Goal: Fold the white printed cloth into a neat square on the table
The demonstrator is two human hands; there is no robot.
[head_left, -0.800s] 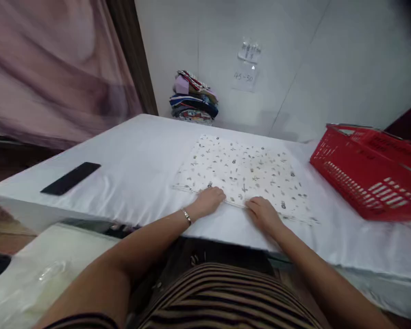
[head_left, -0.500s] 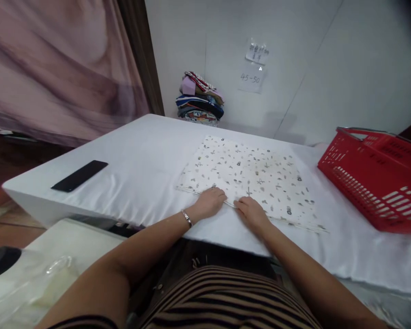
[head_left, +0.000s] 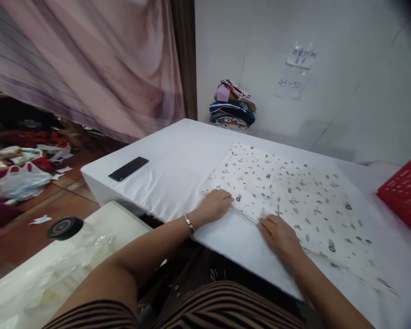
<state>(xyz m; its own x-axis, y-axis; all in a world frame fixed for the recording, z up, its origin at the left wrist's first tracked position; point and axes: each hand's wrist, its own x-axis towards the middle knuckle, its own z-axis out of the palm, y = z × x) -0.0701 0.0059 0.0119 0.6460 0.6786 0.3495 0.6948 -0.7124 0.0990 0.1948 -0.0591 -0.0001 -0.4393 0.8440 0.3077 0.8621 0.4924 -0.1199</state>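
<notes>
Both the left hand (head_left: pixel 213 206) and right hand (head_left: pixel 283 237) meet the hem of a thin, white, printed fabric rectangle (head_left: pixel 294 208) lying towards the smooth white table's (head_left: pixel 178 151) near edge: left fingers curl over it, grip unclear; right fingers seem to pinch it. Even, light tension should keep this limp material flat.

There, the left hand (head_left: pixel 214 205) covers part of the patterned cloth's (head_left: pixel 281 178) near edge, and the right hand (head_left: pixel 282 237) hides another bit! Right of that hand, the red basket (head_left: pixel 406 192) runs out of view; beyond it, the upper sign (head_left: pixel 301 56) reads too blurred. Left of the left hand, the clear plastic's (head_left: pixel 75 260) contents stay indistinct.
</notes>
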